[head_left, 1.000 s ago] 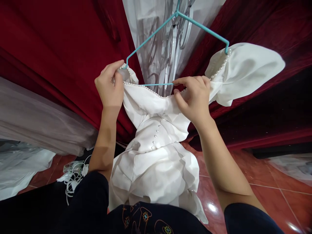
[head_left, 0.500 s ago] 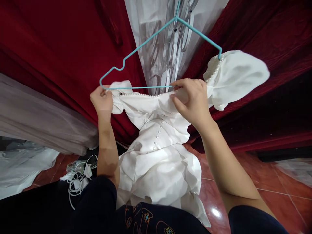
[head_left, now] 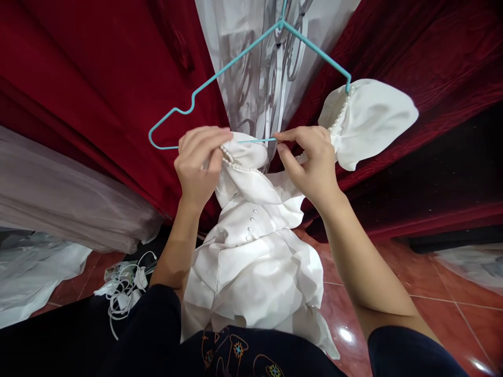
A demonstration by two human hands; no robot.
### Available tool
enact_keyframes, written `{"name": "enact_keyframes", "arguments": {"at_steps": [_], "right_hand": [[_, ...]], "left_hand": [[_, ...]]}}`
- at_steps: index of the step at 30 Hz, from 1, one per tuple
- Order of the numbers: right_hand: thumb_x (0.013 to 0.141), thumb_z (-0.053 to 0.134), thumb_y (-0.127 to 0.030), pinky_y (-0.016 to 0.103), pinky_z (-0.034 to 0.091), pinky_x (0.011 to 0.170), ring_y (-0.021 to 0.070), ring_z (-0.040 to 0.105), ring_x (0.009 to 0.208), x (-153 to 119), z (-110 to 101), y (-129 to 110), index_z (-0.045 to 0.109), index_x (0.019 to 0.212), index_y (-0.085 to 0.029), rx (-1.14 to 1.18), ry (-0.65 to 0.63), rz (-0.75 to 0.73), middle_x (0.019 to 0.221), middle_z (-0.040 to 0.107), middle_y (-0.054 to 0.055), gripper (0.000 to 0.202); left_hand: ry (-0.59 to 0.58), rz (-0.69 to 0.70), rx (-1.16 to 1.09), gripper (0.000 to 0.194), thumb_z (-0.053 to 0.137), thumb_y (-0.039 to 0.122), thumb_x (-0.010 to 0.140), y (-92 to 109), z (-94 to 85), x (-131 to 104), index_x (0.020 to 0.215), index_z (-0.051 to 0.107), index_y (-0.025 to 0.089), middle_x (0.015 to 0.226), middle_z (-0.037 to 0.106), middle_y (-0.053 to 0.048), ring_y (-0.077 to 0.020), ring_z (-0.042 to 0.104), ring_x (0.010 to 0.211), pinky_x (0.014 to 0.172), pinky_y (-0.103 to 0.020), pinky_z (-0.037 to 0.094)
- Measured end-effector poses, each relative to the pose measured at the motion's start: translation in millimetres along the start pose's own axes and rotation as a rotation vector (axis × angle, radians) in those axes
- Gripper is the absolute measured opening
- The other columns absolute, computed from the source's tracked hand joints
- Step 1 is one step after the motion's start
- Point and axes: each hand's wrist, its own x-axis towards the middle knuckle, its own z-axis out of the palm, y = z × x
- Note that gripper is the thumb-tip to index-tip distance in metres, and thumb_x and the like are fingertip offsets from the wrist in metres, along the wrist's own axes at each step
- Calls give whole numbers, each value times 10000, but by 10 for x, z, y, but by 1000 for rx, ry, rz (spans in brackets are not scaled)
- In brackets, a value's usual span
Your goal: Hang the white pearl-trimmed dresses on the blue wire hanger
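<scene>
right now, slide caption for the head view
Left grip on a white dress by its beaded edge, right grip on the lower bar of a turquoise hanger.

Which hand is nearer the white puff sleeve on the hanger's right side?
Right. The right hand is just left of that puff sleeve; the left hand is farther left, at the pearl trim.

Both hands (head_left: pixel 197 168) (head_left: pixel 317 161) forward, fingers (head_left: pixel 295 134) curled

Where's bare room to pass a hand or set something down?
Bare tile shows between the white dress and right forearm; a hand might pass inside the blue hanger, above left hand and right hand. Crowded: the beaded neckline between them; around white cables.
</scene>
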Motion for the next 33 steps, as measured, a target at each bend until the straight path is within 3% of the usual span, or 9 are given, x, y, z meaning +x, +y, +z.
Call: {"name": "enact_keyframes", "arguments": {"at_steps": [3,7,11,13,19,24,28,31,33], "right_hand": [[993,599,-226,496,481,979,260,692,995,-50,-17,-69,696,1137,-265,-66,10,-15,1096,785,37,179],[1015,599,-267,533,494,1060,290,698,1125,-63,-129,-83,684,1223,-271,-107,48,-57,1183,763,59,225],[1007,669,-340,587,486,1110,334,649,1234,104,-344,174,686,1304,-233,-152,430,-173,1240,695,132,316],[933,771,-386,620,477,1119,358,634,1234,215,-457,348,688,1343,-202,-210,515,-214,1256,685,152,457],[842,617,31,444,626,975,258,793,1066,360,-723,501,789,1194,-193,-158,193,54,1145,816,92,451],[898,630,-27,322,584,731,186,782,850,372,-972,827,778,1062,-120,-147,301,159,960,799,94,240],[861,661,-39,289,529,625,169,759,705,207,-1101,1163,770,949,-109,-93,378,387,862,792,119,157],[803,674,-46,312,564,662,181,766,708,-58,-1138,1058,807,895,-151,-68,271,456,821,794,97,192],[818,663,-96,329,583,676,198,779,785,-211,-1158,852,843,952,-203,-113,162,364,889,804,86,249]], "left_hand": [[-96,-132,-41,275,472,196,1104,-45,67,86,1177,732,247,1196,785,-48,-238,726,1144,1043,-440,560],[-248,-200,14,262,471,96,1028,-29,136,51,1063,694,230,997,773,-22,-226,691,915,943,-399,492],[-294,-175,31,288,473,45,971,49,152,7,1042,678,234,1005,764,-11,-238,658,937,921,-387,444],[-286,-168,35,290,484,38,959,52,138,11,1031,680,239,994,763,-3,-241,645,932,917,-387,436],[-261,-155,102,289,508,28,929,-92,-20,87,973,681,255,933,736,-6,-259,628,942,966,-427,420],[-276,-130,112,286,538,33,907,-179,-153,153,958,700,263,880,719,-6,-258,620,917,940,-425,434],[-269,-128,92,279,528,47,905,-149,-114,138,957,718,245,863,725,-7,-243,624,878,922,-413,463],[-274,-148,58,289,514,39,919,-124,-40,118,958,722,236,888,739,-9,-239,634,884,934,-419,473],[-274,-162,52,292,514,32,919,-129,11,115,947,722,235,900,745,-10,-238,635,886,933,-419,476]]}}
